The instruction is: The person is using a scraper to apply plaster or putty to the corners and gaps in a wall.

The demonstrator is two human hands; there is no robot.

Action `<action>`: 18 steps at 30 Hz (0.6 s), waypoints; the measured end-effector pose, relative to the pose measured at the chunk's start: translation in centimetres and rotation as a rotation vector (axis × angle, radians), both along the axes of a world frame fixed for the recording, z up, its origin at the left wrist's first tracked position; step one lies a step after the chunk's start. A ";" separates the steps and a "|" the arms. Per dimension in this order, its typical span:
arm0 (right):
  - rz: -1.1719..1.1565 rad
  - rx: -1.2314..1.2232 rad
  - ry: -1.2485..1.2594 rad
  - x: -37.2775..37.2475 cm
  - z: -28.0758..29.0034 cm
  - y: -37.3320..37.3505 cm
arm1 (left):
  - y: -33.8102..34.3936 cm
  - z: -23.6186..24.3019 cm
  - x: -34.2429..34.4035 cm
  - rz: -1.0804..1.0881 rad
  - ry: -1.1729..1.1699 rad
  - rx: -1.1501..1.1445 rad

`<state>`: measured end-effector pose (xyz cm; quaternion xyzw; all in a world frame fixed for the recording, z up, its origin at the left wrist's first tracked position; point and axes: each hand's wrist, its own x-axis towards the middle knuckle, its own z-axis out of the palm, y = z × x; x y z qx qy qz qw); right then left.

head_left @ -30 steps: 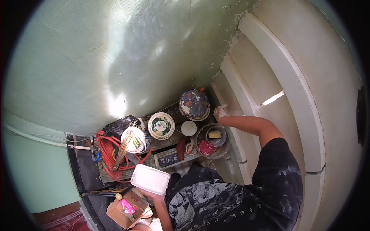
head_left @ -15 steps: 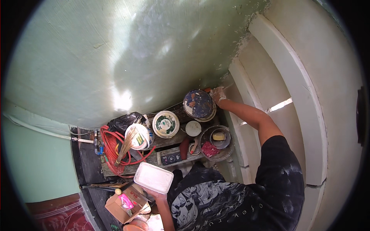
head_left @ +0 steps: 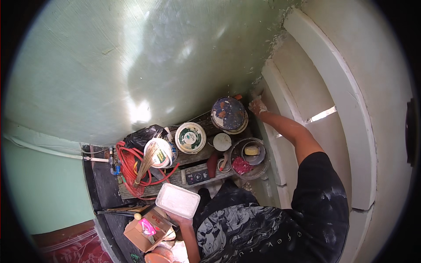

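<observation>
My left hand (head_left: 180, 219) grips a white rectangular tub (head_left: 180, 186) from below and its near side. Whitish paste (head_left: 177, 199) fills the inside of the tub. My right arm is stretched out to the far right corner, where the green wall meets pale ledges. There my right hand (head_left: 257, 105), smeared with white, has its fingers curled; what they hold, if anything, is hidden. Just left of it stands a bucket with a dark, paint-spattered lid (head_left: 228, 114). An orange piece (head_left: 237, 97) shows behind that bucket, apart from the hand.
On the wooden planks (head_left: 149, 190) stand a white-lidded bucket (head_left: 190, 137), a small pale pot (head_left: 222, 142) and a round basin (head_left: 256, 173) with a sponge (head_left: 251, 151) and pink cloth (head_left: 241, 166). Red hose (head_left: 127, 164) and a cardboard box (head_left: 139, 233) are at left. Pale ledges (head_left: 346, 122) curve along the right.
My right hand has shifted slightly right, away from the orange piece behind the bucket. My left hand still holds the tub. The whole view has shifted a little.
</observation>
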<state>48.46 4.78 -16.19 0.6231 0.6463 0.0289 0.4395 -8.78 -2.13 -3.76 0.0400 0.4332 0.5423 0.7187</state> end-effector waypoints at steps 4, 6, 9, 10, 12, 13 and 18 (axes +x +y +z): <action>-0.062 0.014 -0.058 -4.0 0.5 -3.9 | 0.6 -2.4 -1.4 -0.091 -0.044 0.104; -0.134 -0.031 -0.020 -6.3 1.9 -5.5 | 0.9 -3.3 -1.8 -0.090 -0.044 0.119; -0.202 -0.199 0.051 -9.6 4.8 -8.6 | 1.2 -3.8 -2.0 -0.086 -0.047 0.129; -0.159 -0.189 0.087 -10.6 6.0 -10.1 | 1.4 -3.8 -1.9 -0.083 -0.047 0.132; -0.159 -0.134 0.153 -12.5 7.9 -11.9 | 2.4 -3.5 -2.0 -0.096 -0.106 0.115; -0.199 -0.074 0.194 -13.3 8.6 -12.5 | 3.0 -3.3 -1.9 -0.112 -0.166 0.091; -0.019 0.239 0.305 -12.6 8.6 -13.4 | 6.3 -2.7 -1.0 -0.255 -0.428 0.161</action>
